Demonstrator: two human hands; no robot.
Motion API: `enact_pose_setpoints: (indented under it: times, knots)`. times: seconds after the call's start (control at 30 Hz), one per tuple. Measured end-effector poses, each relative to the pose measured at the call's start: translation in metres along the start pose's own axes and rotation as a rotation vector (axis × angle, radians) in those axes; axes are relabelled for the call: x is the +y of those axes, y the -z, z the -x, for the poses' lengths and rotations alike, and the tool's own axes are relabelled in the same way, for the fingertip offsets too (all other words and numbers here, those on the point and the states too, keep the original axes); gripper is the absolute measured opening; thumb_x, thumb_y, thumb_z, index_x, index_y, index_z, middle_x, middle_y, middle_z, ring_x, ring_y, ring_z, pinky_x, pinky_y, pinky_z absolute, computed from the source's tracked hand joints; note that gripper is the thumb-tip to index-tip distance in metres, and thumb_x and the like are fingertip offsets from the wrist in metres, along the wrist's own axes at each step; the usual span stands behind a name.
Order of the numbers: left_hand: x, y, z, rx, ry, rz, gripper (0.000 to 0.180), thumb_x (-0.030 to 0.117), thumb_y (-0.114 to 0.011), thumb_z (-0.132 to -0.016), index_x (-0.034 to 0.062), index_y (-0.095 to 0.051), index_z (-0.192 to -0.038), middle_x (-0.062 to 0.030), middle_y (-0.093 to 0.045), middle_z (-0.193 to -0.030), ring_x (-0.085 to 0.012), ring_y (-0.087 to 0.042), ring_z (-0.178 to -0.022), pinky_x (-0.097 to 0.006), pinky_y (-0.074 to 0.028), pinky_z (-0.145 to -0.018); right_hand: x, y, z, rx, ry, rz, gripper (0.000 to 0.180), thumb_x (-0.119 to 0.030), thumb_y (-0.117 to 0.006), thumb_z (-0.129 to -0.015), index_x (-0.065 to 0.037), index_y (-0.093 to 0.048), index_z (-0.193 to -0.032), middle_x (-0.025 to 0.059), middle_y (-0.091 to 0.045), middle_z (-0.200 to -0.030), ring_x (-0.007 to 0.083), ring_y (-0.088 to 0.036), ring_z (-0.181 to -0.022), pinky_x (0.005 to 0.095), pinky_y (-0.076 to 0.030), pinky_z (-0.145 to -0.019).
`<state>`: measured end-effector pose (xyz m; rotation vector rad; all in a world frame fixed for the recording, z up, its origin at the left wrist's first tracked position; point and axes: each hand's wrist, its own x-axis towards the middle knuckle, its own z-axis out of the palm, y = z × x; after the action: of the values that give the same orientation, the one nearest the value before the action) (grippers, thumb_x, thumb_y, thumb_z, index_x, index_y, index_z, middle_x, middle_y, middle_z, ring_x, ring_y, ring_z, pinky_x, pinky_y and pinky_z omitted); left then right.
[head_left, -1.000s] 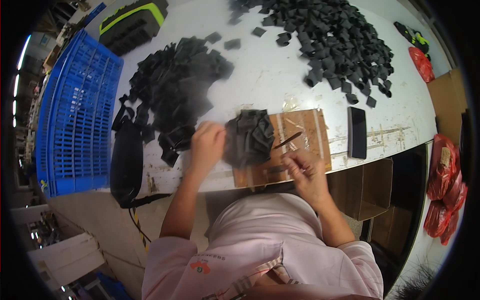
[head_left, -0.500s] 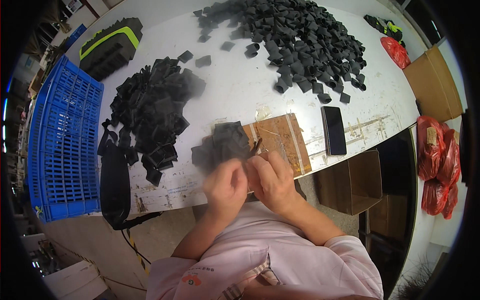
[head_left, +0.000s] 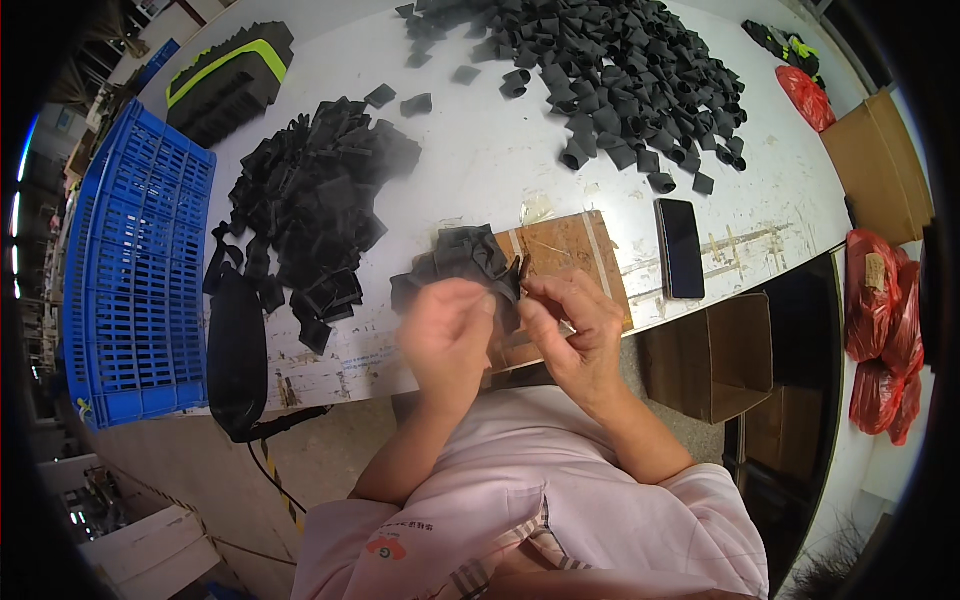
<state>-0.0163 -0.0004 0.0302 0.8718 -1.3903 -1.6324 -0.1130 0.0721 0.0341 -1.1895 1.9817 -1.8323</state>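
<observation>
My left hand (head_left: 447, 335) is curled, thumb against fingers, and smeared by motion; what it holds, if anything, cannot be made out. It lies at the near edge of a small heap of black fabric pieces (head_left: 460, 258). To its right, my right hand (head_left: 578, 330) pinches a slim dark pointed tool (head_left: 523, 272) between thumb and fingers; its exact kind is unclear. The tool's tip points away from me, over the left side of a brown board (head_left: 565, 250). Between the hands, dark fabric hangs down beside my right fingertips.
A bigger pile of flat black pieces (head_left: 310, 200) lies left, beside a blue plastic crate (head_left: 140, 270) and a black elongated object (head_left: 237, 350). Many short black tubes (head_left: 640, 90) cover the far side. A phone (head_left: 680, 250) lies right; an open cardboard box (head_left: 710, 360) stands below the edge.
My hands have moved apart. The right hand has shifted right and opened out slightly from the left, showing more of the dark tool. The whole view has shifted slightly.
</observation>
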Motion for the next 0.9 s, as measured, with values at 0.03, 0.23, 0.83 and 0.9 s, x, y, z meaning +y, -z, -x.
enact_pose_setpoints:
  times: [0.03,0.23,0.83,0.9]
  knots:
    - [-0.001,0.000,0.001,0.000,0.000,0.000,0.012,-0.008,-0.055,-0.077,-0.0031,-0.051,-0.088,-0.0045,-0.057,-0.072,-0.0008,-0.042,-0.046,-0.015,-0.028,-0.034,0.000,0.002,-0.001,-0.057,0.010,0.021,0.013,0.005,-0.061,-0.070,0.003,-0.060,-0.083,0.0103,-0.055,-0.074,0.0153,-0.055,-0.057,0.0258,-0.044,-0.047]
    - [-0.017,-0.001,0.009,0.010,-0.315,-0.275,0.017,-0.011,-0.057,-0.075,-0.0039,-0.052,-0.090,-0.0037,-0.059,-0.074,-0.0019,-0.054,-0.063,-0.013,-0.040,-0.051,0.004,-0.003,0.003,-0.066,0.260,0.326,0.020,0.002,-0.063,-0.067,0.001,-0.058,-0.086,0.0105,-0.054,-0.076,0.0230,-0.055,-0.056,0.0285,-0.045,-0.048]
    - [-0.006,-0.002,-0.003,-0.062,0.197,0.201,0.023,-0.006,-0.055,-0.075,-0.0015,-0.048,-0.097,-0.0091,-0.062,-0.079,-0.0026,-0.045,-0.048,-0.015,-0.033,-0.041,0.008,-0.009,0.007,0.042,0.091,0.414,0.017,0.003,-0.062,-0.065,-0.001,-0.059,-0.081,0.0087,-0.052,-0.069,0.0195,-0.053,-0.052,0.0284,-0.043,-0.045]
    - [-0.001,0.006,-0.006,-0.220,0.396,0.574,0.024,-0.007,-0.052,-0.075,-0.0011,-0.047,-0.097,-0.0079,-0.057,-0.080,-0.0019,-0.034,-0.041,-0.016,-0.025,-0.037,0.010,-0.009,0.009,0.066,-0.208,0.051,0.004,0.002,-0.060,-0.070,0.002,-0.060,-0.074,0.0047,-0.053,-0.062,0.0103,-0.049,-0.047,0.0243,-0.040,-0.045]
